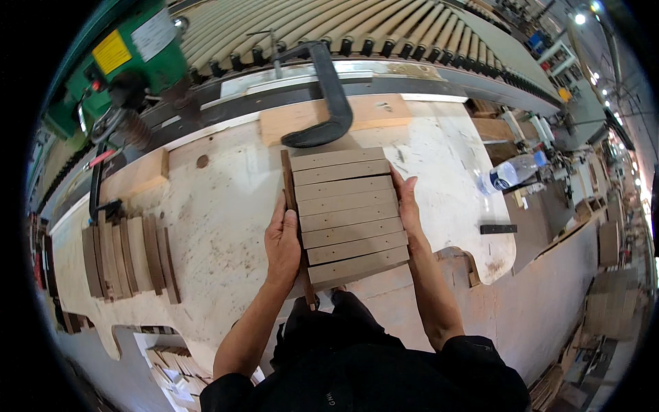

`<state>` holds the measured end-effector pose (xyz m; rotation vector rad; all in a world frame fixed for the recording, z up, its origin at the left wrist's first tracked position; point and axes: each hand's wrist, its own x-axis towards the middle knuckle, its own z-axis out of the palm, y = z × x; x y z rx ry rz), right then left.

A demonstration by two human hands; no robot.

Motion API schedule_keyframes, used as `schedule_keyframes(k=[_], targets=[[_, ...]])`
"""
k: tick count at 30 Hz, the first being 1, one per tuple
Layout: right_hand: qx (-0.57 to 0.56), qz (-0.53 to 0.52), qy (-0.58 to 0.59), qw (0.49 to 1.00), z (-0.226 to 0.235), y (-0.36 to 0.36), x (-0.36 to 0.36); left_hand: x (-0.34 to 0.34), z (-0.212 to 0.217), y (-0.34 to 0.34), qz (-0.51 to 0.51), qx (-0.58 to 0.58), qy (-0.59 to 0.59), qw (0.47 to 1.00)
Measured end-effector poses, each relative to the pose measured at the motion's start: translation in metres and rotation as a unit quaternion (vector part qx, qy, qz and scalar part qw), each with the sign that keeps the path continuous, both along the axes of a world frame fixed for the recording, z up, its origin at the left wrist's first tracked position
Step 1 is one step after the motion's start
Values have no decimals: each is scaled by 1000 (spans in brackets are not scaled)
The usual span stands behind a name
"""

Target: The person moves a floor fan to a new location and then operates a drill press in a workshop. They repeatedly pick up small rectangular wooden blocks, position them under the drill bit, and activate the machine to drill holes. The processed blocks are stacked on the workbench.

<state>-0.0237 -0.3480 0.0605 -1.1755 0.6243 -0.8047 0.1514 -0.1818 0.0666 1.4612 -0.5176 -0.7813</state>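
Row of flat rectangular wooden slats [349, 214], matt brown, pressed edge to edge between left hand [283, 244] and right hand [408, 206], dark C-clamp [328, 96] beyond fingertips, pale scuffed workbench [220, 220] beneath, roller conveyor [357, 31] behind, workshop interior.

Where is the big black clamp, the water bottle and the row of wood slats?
black clamp [334, 96], head view, curved arm.
water bottle [511, 172], head view, clear body.
wood slats [347, 209], head view, middle slat.

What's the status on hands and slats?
Left hand and right hand press the sides of the slat stack. Stack flat on worktable. Black clamp just beyond it; more slats lie left.
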Motion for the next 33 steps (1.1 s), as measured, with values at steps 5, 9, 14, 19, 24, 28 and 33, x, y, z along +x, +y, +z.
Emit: schedule_keyframes(k=[5,9,14,19,24,28,33], targets=[[-25,-6,14,1000,-3,-20,-24,-22,-6,-17,-4,-62,3,998],[-17,3,23,1000,-6,-39,-41,-42,-7,-31,11,-54,10,998],[-54,25,50,997,-5,-54,-49,-57,-11,-37,49,-76,2,996],[-89,38,67,993,6,-53,-53,-69,-9,-34,70,-25,1,997],[-106,46,57,992,-3,-58,-58,-77,-1,-37,64,-47,50,996],[-104,46,67,991,9,-63,-62,-81,-12,-45,55,-60,8,997],[-64,38,64,995,2,-79,-78,-95,-18,-60,51,-53,4,997]])
